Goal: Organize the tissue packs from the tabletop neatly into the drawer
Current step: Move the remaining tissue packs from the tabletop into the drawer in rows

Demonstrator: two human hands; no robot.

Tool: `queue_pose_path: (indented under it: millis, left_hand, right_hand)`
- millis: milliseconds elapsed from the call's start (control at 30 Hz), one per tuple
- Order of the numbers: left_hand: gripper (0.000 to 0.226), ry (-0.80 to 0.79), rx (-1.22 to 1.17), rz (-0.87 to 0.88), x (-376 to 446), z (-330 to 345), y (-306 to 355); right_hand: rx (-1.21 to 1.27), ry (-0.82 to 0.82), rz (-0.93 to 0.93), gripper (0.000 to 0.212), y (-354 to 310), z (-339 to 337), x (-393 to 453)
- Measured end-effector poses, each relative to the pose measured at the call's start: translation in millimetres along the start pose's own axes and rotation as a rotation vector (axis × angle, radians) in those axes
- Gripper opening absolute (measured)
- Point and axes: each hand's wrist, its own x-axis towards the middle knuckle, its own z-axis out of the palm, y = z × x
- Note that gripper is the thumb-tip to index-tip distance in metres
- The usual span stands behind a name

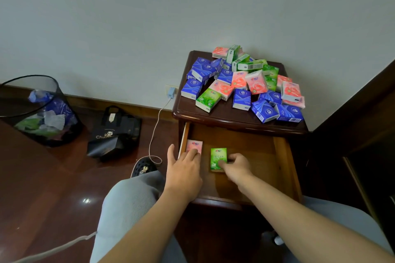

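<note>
My left hand (pixel 185 165) presses flat fingers on a pink pack (pixel 195 145) in the drawer's (pixel 280 156) far-left corner while my right hand (pixel 236 165) pinches a green pack (pixel 218 157) beside it, starting a row; most packs (pixel 241 83) wait on the worktop (pixel 224 114).

Worktop (pixel 215 113): dark wood, glossy varnish. Drawer (pixel 284 162): lighter brown wood, smooth. Tissue packs (pixel 241 83): shiny plastic film. Floor (pixel 53 188): polished reddish wood. Bin (pixel 38 111): black mesh. Wall (pixel 149 17): matt.

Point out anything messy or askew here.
The tissue packs on the nightstand top lie in a jumbled heap, tilted and overlapping. In the drawer, the pink pack and green pack lie flat, apart.
</note>
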Motion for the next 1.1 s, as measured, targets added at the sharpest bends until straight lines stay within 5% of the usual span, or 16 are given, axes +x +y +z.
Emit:
queue_pose_path:
  millis: [400, 900, 1100]
  left_hand:
    - [0.066, -0.091, -0.027, 0.04, 4.4, 12.1, -2.8]
    - [0.067, -0.106, -0.085, 0.021, 4.8, 7.8, -0.1]
    - [0.069, 0.028, -0.186, -0.01, 5.7, -7.8, -1.1]
  right_hand:
    - [0.017, 0.046, -0.08, 0.056, -16.8, 22.9, 13.0]
    - [0.004, 0.008, -0.064, 0.055, -23.6, 22.2, 1.4]
    - [-0.22, 0.239, -0.315, 0.02, -43.6, -25.6, -18.5]
